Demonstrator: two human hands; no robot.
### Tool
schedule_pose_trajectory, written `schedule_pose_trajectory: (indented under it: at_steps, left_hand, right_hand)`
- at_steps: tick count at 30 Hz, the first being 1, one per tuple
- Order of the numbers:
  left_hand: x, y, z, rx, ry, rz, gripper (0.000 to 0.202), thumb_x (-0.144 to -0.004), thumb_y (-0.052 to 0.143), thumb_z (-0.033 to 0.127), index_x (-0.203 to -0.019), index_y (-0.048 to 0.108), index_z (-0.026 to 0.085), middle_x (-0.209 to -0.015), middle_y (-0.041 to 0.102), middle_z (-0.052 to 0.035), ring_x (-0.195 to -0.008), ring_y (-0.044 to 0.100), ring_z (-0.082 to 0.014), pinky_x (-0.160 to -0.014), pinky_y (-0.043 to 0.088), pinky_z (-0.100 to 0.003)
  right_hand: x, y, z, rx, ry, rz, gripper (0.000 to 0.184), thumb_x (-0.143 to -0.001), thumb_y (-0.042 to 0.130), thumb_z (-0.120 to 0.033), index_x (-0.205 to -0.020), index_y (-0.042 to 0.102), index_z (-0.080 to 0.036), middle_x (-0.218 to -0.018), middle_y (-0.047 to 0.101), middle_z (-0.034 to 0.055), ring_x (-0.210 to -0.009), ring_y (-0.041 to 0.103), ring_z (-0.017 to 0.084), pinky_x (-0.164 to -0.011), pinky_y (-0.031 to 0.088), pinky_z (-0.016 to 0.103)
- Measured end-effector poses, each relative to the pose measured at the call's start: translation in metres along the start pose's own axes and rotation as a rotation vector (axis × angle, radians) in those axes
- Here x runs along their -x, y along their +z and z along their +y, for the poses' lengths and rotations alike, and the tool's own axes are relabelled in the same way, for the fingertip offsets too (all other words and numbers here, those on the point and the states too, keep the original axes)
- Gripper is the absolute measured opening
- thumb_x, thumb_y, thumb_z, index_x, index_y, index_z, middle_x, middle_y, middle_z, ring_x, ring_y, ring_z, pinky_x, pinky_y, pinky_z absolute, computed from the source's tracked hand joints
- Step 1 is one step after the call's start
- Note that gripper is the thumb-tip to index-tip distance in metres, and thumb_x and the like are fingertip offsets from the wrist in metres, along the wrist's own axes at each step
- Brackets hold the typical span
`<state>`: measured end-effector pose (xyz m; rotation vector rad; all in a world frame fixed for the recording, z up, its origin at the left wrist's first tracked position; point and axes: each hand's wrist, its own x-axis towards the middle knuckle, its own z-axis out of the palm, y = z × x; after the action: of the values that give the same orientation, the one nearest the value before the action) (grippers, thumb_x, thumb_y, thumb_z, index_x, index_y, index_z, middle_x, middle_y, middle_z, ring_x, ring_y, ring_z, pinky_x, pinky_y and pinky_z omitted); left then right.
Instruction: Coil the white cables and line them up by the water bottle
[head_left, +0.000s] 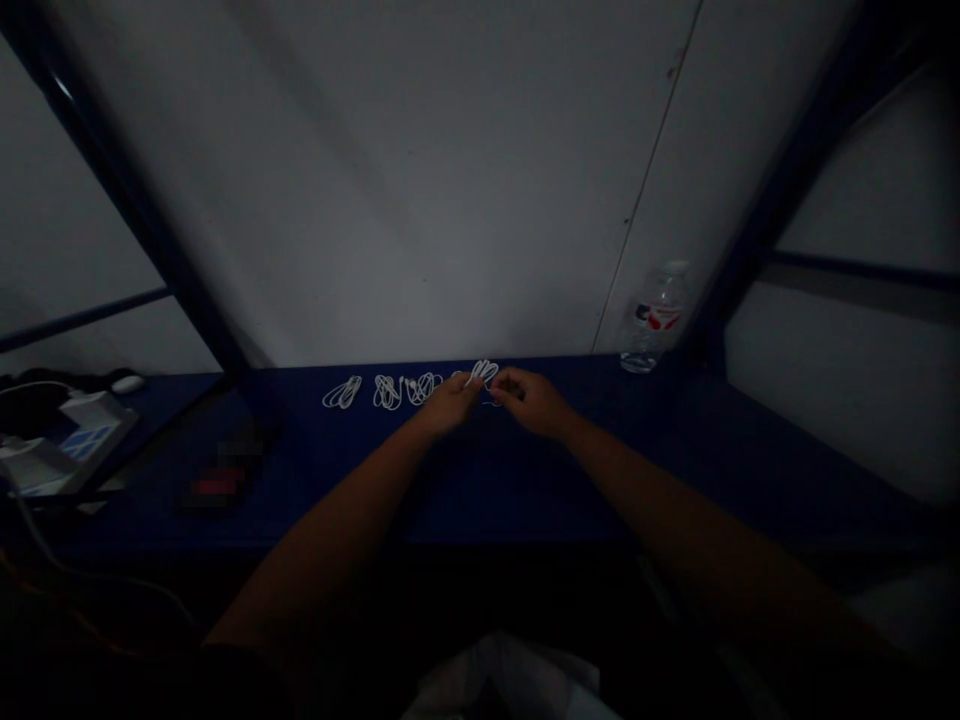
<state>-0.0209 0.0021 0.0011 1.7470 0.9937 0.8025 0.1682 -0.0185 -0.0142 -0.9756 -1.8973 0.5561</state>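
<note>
A looped white cable [484,371] is pinched in my left hand [451,400], its loops standing up past the fingertips. My right hand [531,400] is just to the right, fingers curled together at a loose end of the same cable; dim light hides the exact grip. Left of my hands, three coiled white cables lie in a row on the blue surface: one at the far left [343,393], a middle coil [388,392] and a nearer coil [422,388]. A bit of white behind my left hand is mostly hidden.
A clear plastic bottle [655,320] stands at the right by the wall. Left on the blue surface [510,490] lies a dark blurred object with a red patch [217,483]. White plugs and a power strip [90,445] sit beyond the left blue post [150,230].
</note>
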Motion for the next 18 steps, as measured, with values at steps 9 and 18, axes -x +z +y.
schedule_pose_trajectory:
  at_steps: [9,18]
  left_hand:
    - [0.0002,0.0017,-0.0014,-0.501,0.22,0.125,0.039,-0.095,0.039,0.048,-0.094,0.06,0.015,-0.089,0.063,-0.0078,-0.083,0.057,-0.0199,-0.077,0.043,-0.031]
    - [0.0007,0.0001,-0.0007,-0.517,0.237,0.181,0.034,-0.095,0.042,0.041,-0.102,0.063,0.015,-0.1,0.068,-0.0102,-0.094,0.061,-0.0241,-0.086,0.046,-0.036]
  right_hand:
    - [0.0019,0.0047,-0.0016,0.141,-0.009,-0.023,0.025,-0.085,0.057,-0.037,-0.09,0.065,-0.015,-0.065,0.058,-0.001,-0.055,0.048,0.011,-0.055,0.035,0.024]
    - [0.0001,0.0063,-0.0009,0.052,0.068,0.006,0.022,-0.082,0.061,-0.036,-0.088,0.067,-0.016,-0.071,0.064,0.0017,-0.058,0.052,0.012,-0.056,0.039,0.024]
